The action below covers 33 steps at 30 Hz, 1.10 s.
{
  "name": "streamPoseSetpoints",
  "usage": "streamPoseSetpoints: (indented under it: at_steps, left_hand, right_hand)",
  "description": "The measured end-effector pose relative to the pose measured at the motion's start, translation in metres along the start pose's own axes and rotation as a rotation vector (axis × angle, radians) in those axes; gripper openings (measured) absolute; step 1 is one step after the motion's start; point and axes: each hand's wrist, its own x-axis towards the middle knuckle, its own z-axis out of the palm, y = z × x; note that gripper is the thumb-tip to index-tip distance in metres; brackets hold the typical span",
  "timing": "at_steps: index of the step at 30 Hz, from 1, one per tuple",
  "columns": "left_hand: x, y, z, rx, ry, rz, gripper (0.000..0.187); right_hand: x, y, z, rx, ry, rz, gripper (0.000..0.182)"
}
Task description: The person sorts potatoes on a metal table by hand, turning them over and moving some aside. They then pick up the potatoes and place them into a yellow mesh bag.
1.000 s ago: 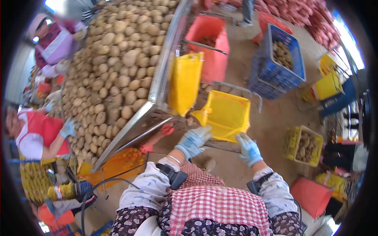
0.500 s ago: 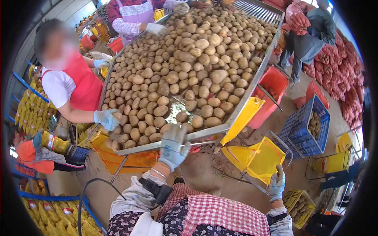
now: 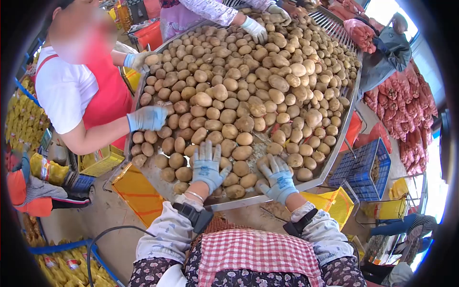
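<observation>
Many potatoes [image 3: 229, 91] lie in a heap on a metal sorting table [image 3: 334, 162]. My left hand [image 3: 208, 167], in a pale blue glove, rests palm down on potatoes near the front edge, fingers spread forward. To its right, my right hand [image 3: 277, 179], gloved alike, lies with fingers apart over the table's front edge, touching potatoes beside it. Several potatoes sit between my two hands. Neither hand is closed round anything.
A co-worker in a red apron [image 3: 107, 100] stands at the left, gloved hands at the potatoes. Other workers' hands [image 3: 254, 29] reach in from the far side. Yellow mesh bags [image 3: 332, 203] hang below the table; a blue crate [image 3: 356, 170] and red sacks [image 3: 401, 105] are at the right.
My right hand has come up from beside the yellow bag onto the table. My left hand has moved forward from the rim onto the potatoes. The view has shifted closer to the table.
</observation>
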Motion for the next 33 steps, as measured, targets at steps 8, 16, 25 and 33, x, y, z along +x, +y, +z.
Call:
streamPoseSetpoints:
  at_steps: [8,16,25,33]
  left_hand:
    - [-0.054,-0.057,-0.029,-0.21,-0.3,0.457,0.068]
    - [-0.029,-0.069,-0.021,-0.128,0.019,0.066,0.085]
    - [0.0,-0.077,-0.085,-0.07,-0.24,-0.362,0.048]
    - [0.173,-0.045,-0.024,-0.054,0.386,0.023,0.05]
  right_hand:
    - [0.036,-0.021,-0.008,0.373,0.228,-0.077,0.056]
    - [0.077,-0.044,-0.002,0.223,0.031,-0.54,0.049]
    - [0.12,-0.007,-0.008,0.178,0.132,-0.278,0.05]
    - [0.111,0.019,-0.006,0.545,0.153,-0.285,0.045]
